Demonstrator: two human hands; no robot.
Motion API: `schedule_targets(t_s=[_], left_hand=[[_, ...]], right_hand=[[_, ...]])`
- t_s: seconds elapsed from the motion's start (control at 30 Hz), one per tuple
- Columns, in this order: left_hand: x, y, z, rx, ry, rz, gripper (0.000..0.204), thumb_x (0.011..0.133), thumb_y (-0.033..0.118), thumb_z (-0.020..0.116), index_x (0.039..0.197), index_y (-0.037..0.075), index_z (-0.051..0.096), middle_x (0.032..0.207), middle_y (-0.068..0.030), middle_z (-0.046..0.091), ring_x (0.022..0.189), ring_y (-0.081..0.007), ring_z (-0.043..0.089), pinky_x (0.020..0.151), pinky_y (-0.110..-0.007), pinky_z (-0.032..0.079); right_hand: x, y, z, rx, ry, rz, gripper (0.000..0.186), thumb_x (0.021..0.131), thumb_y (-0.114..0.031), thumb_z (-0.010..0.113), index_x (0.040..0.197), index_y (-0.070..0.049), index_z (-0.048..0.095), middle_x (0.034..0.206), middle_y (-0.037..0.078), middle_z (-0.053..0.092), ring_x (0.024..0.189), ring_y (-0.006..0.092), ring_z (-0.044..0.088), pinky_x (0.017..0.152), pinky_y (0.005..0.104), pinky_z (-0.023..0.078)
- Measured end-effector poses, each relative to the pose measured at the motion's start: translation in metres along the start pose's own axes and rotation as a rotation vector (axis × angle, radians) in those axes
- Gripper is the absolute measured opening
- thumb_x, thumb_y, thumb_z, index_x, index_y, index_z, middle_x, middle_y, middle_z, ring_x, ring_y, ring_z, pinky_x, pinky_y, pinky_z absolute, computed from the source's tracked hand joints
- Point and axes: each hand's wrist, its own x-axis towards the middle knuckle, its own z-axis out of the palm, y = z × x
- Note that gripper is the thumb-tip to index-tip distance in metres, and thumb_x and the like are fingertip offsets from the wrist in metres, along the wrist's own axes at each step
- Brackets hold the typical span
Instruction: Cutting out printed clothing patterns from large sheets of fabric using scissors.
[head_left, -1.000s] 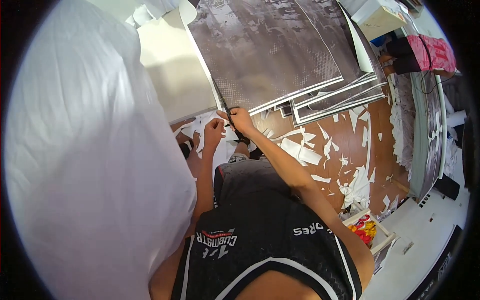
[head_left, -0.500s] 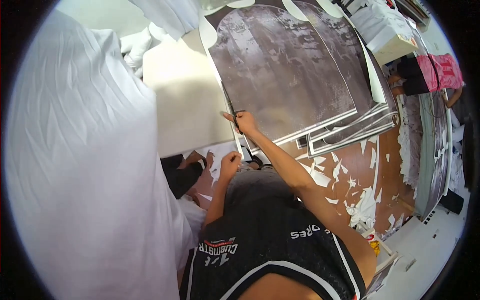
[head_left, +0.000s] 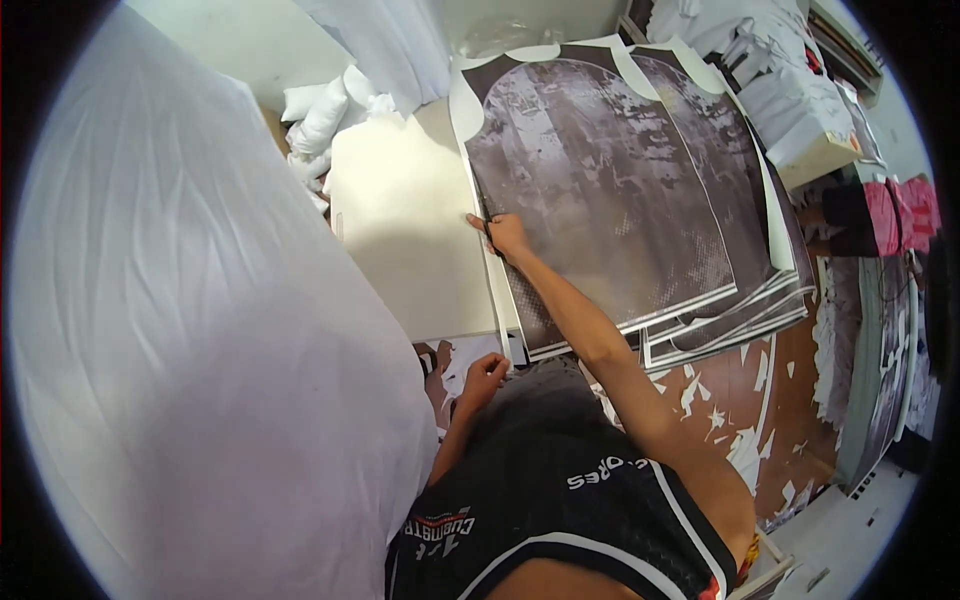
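My right hand (head_left: pixel 509 238) is closed around dark-handled scissors (head_left: pixel 487 228), whose blades lie along the left edge of a printed sheet (head_left: pixel 600 190). That sheet is brown-grey with pale patches, a curved outline and white margins. A narrow white strip (head_left: pixel 498 290) runs beside its left edge, down toward my body. At the strip's lower end my left hand (head_left: pixel 484 377) is closed, fingertips pinching it. Under the strip and to its left is a cream board-like surface (head_left: pixel 410 240). The scissor tips are hard to make out against the dark print.
A big white cloth (head_left: pixel 220 350) hangs at my left. More printed sheets (head_left: pixel 735 130) lie to the right. Paper scraps (head_left: pixel 715 410) litter the brown floor. White bundles (head_left: pixel 320 115) sit at the far left. Another person in pink (head_left: pixel 915 215) stands at the far right.
My right hand and the scissors have moved farther forward along the sheet's left edge. The left hand stays by the strip's lower end. The whole view has shifted.
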Motion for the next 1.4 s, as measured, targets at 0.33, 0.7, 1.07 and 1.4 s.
schedule_targets(t_s=[0.33,0.7,1.07,1.4], left_hand=[[-0.017,-0.009,0.01,-0.05,0.069,-0.013,0.027,0.096,0.027,0.06,0.091,0.001,0.066,0.075,-0.0049,0.065,0.066,-0.0142,0.061,0.061,-0.031,0.05],[0.042,0.151,-0.005,1.033,0.204,0.423,0.03,0.094,0.026,0.056,0.116,0.008,0.066,0.103,-0.0163,0.068,0.094,-0.0369,0.065,0.083,-0.049,0.051],[0.117,0.049,0.007,1.181,0.328,0.589,0.061,0.097,0.02,0.052,0.148,-0.006,0.03,0.154,-0.0275,0.029,0.144,-0.0399,0.027,0.118,-0.045,0.024],[0.008,0.033,0.092,0.89,-0.162,0.273,0.056,0.094,0.025,0.059,0.146,0.012,0.043,0.149,-0.0176,0.043,0.137,-0.033,0.042,0.109,-0.047,0.037]], right_hand=[[0.017,-0.022,-0.008,-0.234,0.017,-0.215,0.061,0.075,-0.056,0.079,0.058,-0.001,0.059,0.055,0.01,0.061,0.046,0.0199,0.06,0.052,0.0369,0.049],[-0.126,0.026,-0.125,-0.72,-0.079,-0.32,0.069,0.066,-0.057,0.082,0.103,-0.001,0.064,0.099,0.019,0.068,0.092,0.0375,0.065,0.079,0.0444,0.051],[-0.14,0.119,-0.265,-0.756,0.512,-0.354,0.045,0.079,-0.016,0.07,0.116,0.0,0.052,0.105,0.026,0.063,0.097,0.0455,0.061,0.082,0.0516,0.048],[-0.055,0.08,-0.398,-0.922,0.665,-0.325,0.045,0.079,-0.015,0.071,0.118,-0.003,0.054,0.107,0.021,0.065,0.097,0.0416,0.062,0.082,0.0488,0.049]])
